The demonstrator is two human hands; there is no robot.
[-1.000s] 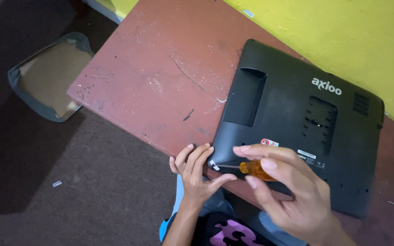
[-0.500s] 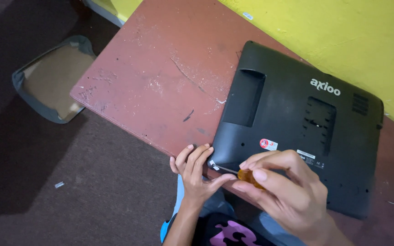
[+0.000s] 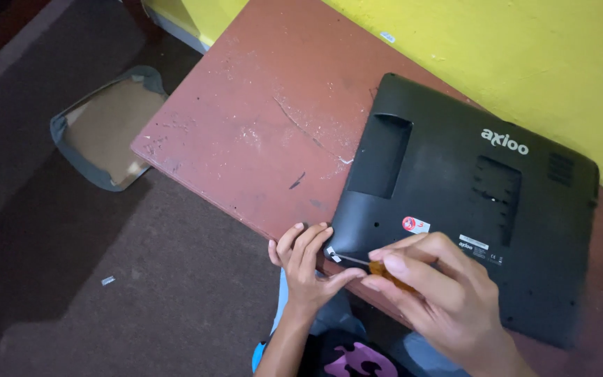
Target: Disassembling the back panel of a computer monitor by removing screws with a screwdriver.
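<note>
laptop: a black laptop (image 3: 469,202) lies upside down on a worn reddish-brown table (image 3: 259,132), its bottom panel facing up, its far edge close to the yellow wall (image 3: 497,49). its near-left corner sits right at the table's front edge.
right hand: the right hand (image 3: 441,293) pinches the orange handle of a small screwdriver (image 3: 378,269) between thumb and curled fingers; the thin shaft runs left toward the laptop's near-left corner.
left hand: the left hand (image 3: 308,262) rests at that same corner, fingers pressed together and bent over the table edge, thumb stretched toward the screwdriver tip. it grips nothing; it only steadies the corner.
tip: the very end of the shaft is too small to tell whether it sits in a screw head.
risk, slipping: as i judge it, the tip could skid off and scratch the plastic or jab the left thumb, which lies just beside it.
risk, dropping: a loosened screw so near the edge could roll off onto the dark floor (image 3: 71,279), where it would be hard to find.
risk, sliding: a hard push might shift the laptop, since only fingertips brace it.
edges: the table's front edge runs diagonally, touching the working corner.
open room: bare tabletop left of the laptop; little room toward the wall.
floor: a grey-rimmed cushion (image 3: 106,129) lies well apart, to the left.
</note>
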